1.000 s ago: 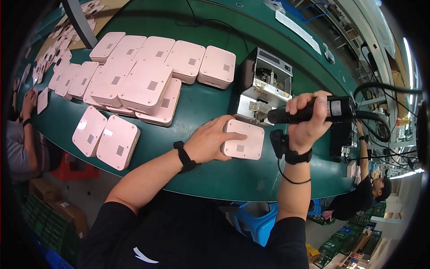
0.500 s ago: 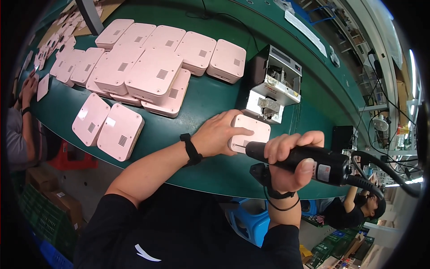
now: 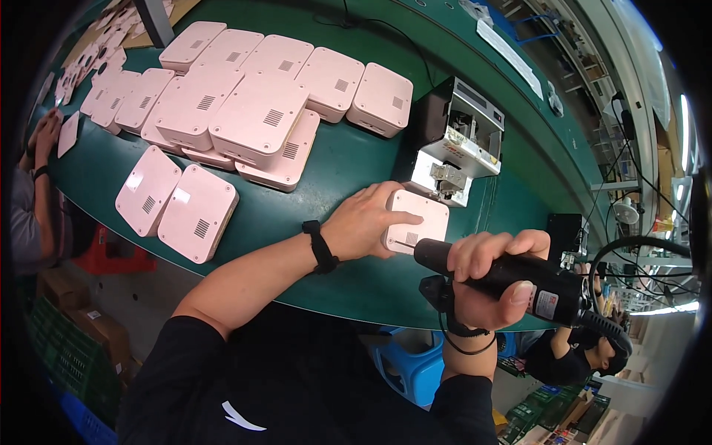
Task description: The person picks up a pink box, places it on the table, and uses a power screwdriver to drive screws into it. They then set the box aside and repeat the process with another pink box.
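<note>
A white square plastic case (image 3: 424, 213) with a vent grille lies on the green bench in front of me. My left hand (image 3: 368, 221) grips it, fingers along its far side and thumb across its top. In my right hand (image 3: 495, 276) is a black corded electric screwdriver (image 3: 545, 291), held tilted with my fingers wrapped round its body. Its thin bit reaches the case's near left corner; whether it sits in a screw there I cannot make out. Just beyond the case stands a black and silver screw feeder (image 3: 454, 144).
Stacked white cases (image 3: 256, 111) fill the far left of the bench (image 3: 337, 167). Two more cases (image 3: 199, 213) lie nearer, left of my forearm. A co-worker's hands (image 3: 46, 133) are at the far left edge. A blue stool (image 3: 412, 363) stands below the bench.
My right hand and the screwdriver have shifted slightly right and down, with the tool's rear end lower. My left hand keeps its hold on the case.
</note>
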The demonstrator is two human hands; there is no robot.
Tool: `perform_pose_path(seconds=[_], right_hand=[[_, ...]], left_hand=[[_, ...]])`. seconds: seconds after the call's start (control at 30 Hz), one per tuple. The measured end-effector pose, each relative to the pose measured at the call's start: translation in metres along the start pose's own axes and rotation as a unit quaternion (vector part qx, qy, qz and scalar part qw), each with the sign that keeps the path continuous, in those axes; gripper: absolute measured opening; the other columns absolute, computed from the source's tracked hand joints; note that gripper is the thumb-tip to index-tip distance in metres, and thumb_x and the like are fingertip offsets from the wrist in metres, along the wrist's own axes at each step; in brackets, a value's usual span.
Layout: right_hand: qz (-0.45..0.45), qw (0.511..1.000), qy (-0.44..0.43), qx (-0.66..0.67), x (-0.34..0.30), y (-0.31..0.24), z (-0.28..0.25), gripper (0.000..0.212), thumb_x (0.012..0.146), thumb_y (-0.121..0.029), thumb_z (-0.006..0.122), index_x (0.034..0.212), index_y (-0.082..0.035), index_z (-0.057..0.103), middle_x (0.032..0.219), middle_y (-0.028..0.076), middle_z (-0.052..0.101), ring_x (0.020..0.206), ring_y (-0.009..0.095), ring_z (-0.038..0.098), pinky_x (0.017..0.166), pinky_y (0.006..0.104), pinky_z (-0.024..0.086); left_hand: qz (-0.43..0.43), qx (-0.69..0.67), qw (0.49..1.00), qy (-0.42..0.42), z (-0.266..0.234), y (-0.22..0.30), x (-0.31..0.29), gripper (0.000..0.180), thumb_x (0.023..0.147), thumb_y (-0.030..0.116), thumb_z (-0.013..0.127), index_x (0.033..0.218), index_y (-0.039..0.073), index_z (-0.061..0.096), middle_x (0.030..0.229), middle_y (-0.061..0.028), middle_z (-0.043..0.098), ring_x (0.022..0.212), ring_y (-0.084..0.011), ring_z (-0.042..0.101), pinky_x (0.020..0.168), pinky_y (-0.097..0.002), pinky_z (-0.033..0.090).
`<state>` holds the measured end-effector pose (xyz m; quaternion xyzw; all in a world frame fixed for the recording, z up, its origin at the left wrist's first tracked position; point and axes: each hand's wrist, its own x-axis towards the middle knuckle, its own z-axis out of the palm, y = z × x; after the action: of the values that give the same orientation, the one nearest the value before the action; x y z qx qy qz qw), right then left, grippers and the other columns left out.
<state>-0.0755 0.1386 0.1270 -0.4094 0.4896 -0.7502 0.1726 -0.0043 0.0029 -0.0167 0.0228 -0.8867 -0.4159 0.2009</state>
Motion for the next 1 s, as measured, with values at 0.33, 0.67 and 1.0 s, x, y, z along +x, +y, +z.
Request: perform_pose_path(seconds=[0.33,0.67,1.0], right_hand=[[0.048,0.999,-0.007,0.022,-0.006,0.023,0.005,0.051,0.085,-0.041,0.073,0.103,-0.009,0.037,0.07,0.008,0.053,0.056,0.018,0.051,0.057,0.0342,0.047],[-0.082,0.983,0.027,0.162,-0.003,-0.03,-0.03,0.048,0.087,-0.04,0.072,0.106,-0.009,0.041,0.07,0.007,0.056,0.054,0.019,0.054,0.053,0.0352,0.047],[-0.231,0.959,0.162,0.023,-0.082,-0.091,-0.045,0.05,0.089,-0.045,0.067,0.101,-0.007,0.036,0.062,0.005,0.05,0.043,0.014,0.048,0.038,0.0249,0.044]], left_hand=[[0.003,-0.004,1.0,-0.014,-0.001,-0.005,-0.002,0.071,0.056,0.013,0.087,0.123,0.027,0.067,0.138,-0.0159,0.045,0.126,-0.0368,0.048,0.106,-0.0427,0.043],[-0.049,-0.084,0.994,-0.056,-0.001,0.011,0.014,0.063,0.067,0.028,0.085,0.126,0.02,0.065,0.134,-0.0168,0.051,0.119,-0.0354,0.056,0.102,-0.0412,0.047],[-0.367,-0.607,0.578,-0.404,0.113,0.068,0.061,0.08,0.092,0.071,0.044,0.144,0.01,0.045,0.128,-0.0136,0.061,0.108,-0.0272,0.063,0.09,-0.0397,0.055]])
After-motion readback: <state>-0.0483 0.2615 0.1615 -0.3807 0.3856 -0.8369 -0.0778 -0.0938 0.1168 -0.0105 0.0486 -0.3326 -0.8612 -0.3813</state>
